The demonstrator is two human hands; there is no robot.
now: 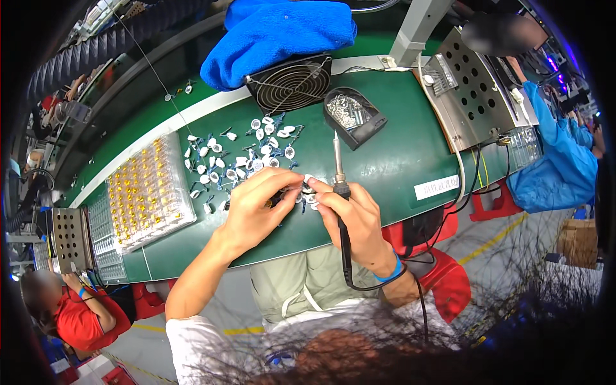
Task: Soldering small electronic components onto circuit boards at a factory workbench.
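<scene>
My right hand (359, 221) is closed around a soldering iron (339, 160), whose metal tip points up and away from me. Its thumb and fingertips also reach a small white part (308, 179) near the table's front edge. On the other side of that part, my left hand (256, 202) is closed in a pinch on it; the fingers hide most of the piece. Just beyond my hands lie many loose white rounded parts (266, 149) with dark blue leads, scattered on the green table (391, 157).
A black bin (372, 131) of small metal pieces stands beside a black fan (289, 83) with a blue cloth (282, 35) on top. Left is a clear tray (183, 221) of yellow-and-white parts. A perforated metal box (465, 90) stands right. Co-workers sit at both sides.
</scene>
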